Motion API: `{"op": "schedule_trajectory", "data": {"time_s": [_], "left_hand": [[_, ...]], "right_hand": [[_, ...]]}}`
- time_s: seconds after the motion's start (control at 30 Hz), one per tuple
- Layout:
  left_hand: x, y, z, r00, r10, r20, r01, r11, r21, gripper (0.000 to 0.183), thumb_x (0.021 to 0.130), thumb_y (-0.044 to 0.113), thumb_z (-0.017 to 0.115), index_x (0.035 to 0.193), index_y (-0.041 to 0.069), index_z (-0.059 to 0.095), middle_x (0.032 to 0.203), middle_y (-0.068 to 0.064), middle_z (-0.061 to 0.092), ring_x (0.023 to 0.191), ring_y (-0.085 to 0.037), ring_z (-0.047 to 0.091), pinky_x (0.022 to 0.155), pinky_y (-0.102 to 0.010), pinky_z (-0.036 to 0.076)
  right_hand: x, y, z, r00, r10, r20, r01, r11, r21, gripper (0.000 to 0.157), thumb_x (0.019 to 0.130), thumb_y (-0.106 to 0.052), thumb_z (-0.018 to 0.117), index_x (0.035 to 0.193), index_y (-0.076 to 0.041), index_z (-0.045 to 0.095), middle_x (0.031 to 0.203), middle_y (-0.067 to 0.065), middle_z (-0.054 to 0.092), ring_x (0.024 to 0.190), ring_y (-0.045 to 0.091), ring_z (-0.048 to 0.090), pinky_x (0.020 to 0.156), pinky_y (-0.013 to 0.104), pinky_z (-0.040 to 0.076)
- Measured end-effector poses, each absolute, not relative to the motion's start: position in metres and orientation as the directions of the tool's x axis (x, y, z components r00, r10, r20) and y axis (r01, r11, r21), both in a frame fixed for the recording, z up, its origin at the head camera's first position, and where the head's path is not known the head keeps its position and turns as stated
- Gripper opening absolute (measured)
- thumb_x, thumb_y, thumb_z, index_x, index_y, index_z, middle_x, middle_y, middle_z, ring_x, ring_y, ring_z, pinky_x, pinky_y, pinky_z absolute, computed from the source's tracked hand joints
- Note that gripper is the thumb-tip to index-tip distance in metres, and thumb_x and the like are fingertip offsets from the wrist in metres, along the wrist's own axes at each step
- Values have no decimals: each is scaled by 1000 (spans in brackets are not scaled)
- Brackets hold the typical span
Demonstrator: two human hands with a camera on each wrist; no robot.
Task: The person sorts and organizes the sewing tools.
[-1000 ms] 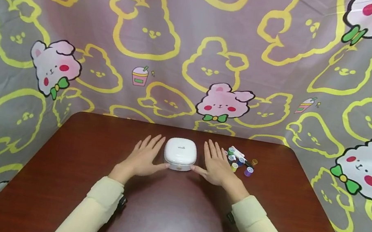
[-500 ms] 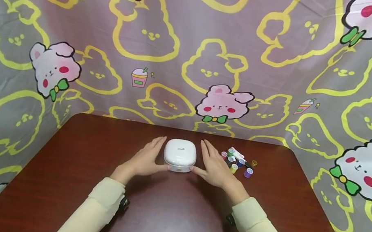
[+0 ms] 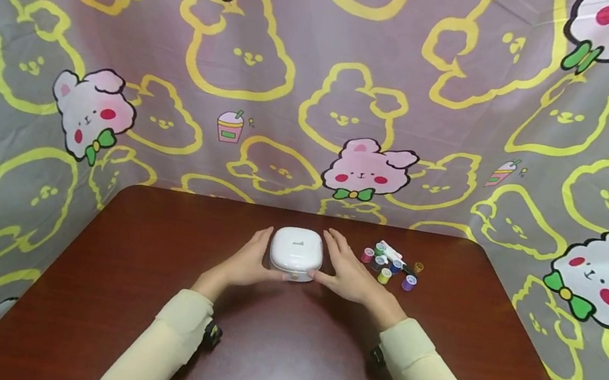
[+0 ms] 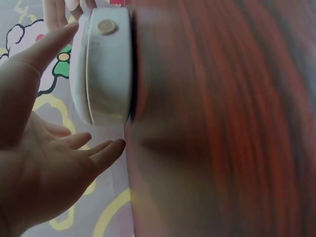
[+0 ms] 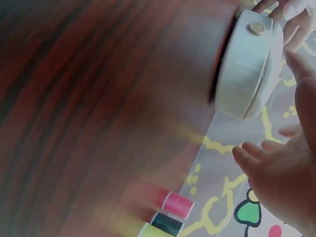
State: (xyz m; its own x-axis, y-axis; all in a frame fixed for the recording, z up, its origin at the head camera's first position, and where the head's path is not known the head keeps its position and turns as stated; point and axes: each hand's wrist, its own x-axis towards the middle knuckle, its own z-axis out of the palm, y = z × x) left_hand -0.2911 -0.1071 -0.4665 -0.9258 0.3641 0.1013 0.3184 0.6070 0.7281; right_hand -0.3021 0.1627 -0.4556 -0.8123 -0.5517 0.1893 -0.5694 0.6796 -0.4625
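Note:
A rounded white lidded case [image 3: 297, 248] stands on the brown table, with a round gold-coloured button [image 4: 106, 26] on its front side. To its left is my left hand [image 3: 243, 265], fingers extended and thumb at the front of the case. My right hand [image 3: 350, 277] mirrors it on the other side, its thumb also reaching the front edge. In the left wrist view a gap shows between the left fingers [image 4: 106, 150] and the case. The right fingers [image 5: 249, 150] likewise stand apart from it in the right wrist view. Whether the thumbs touch it, I cannot tell.
Several small thread spools [image 3: 384, 275] in different colours lie right of my right hand, beside a white and black slim item [image 3: 390, 253]. A brownish spool [image 3: 418, 267] lies farther right. Patterned cloth [image 3: 275, 76] hangs around the table [image 3: 131, 268].
Both hands have drawn in toward the white case from its two sides, the left one moving right. Their spread fingers have come closer together, and the thumbs are nearer each other. The case stays put.

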Motion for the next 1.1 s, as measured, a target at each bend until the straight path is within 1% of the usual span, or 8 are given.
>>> {"op": "schedule_trajectory", "data": {"time_s": [0.13, 0.3, 0.47, 0.6, 0.87, 1.1], "left_hand": [[-292, -101, -469, -941, 325, 91, 276, 587, 761, 124, 74, 36, 91, 158, -11, 13, 161, -31, 21, 149, -42, 27, 118, -53, 28], [-292, -97, -473, -961, 266, 77, 220, 563, 796, 127, 70, 34, 93, 157, -12, 13, 161, -34, 21, 148, -44, 27, 118, -54, 28], [-295, -92, -476, -968, 245, 63, 192, 550, 813, 127, 70, 33, 94, 157, -12, 12, 161, -34, 20, 148, -45, 28, 117, -55, 29], [-297, -87, -478, -970, 239, 44, 171, 541, 823, 126, 72, 32, 93, 158, -11, 12, 161, -33, 21, 148, -43, 29, 118, -53, 29], [-300, -85, -482, -969, 238, 63, 183, 524, 832, 122, 72, 29, 93, 156, -12, 15, 157, -34, 26, 142, -44, 36, 114, -54, 34], [-300, -85, -483, -968, 239, 69, 189, 523, 831, 119, 72, 27, 94, 156, -11, 20, 154, -32, 33, 138, -41, 41, 113, -53, 35]], "right_hand": [[-305, 161, -458, -798, -573, 189, -583, 653, -484, 95, 93, -41, 75, 160, 1, 21, 166, 21, 17, 151, 36, 25, 118, 52, 31], [-311, 154, -459, -772, -602, 205, -619, 637, -459, 92, 95, -42, 73, 160, 0, 24, 166, 19, 20, 151, 32, 26, 119, 48, 30], [-314, 152, -458, -753, -614, 237, -646, 618, -449, 88, 94, -38, 74, 157, 3, 28, 164, 22, 23, 150, 34, 28, 118, 49, 31], [-315, 152, -458, -747, -623, 233, -650, 610, -454, 86, 94, -35, 74, 156, 5, 30, 164, 23, 23, 149, 35, 29, 118, 50, 32], [-319, 145, -459, -730, -653, 201, -660, 595, -459, 86, 95, -35, 74, 156, 7, 29, 164, 23, 24, 149, 34, 29, 118, 48, 32], [-324, 142, -462, -722, -669, 175, -674, 623, -398, 84, 96, -40, 72, 155, 5, 33, 164, 22, 26, 150, 32, 29, 118, 47, 32]]}}
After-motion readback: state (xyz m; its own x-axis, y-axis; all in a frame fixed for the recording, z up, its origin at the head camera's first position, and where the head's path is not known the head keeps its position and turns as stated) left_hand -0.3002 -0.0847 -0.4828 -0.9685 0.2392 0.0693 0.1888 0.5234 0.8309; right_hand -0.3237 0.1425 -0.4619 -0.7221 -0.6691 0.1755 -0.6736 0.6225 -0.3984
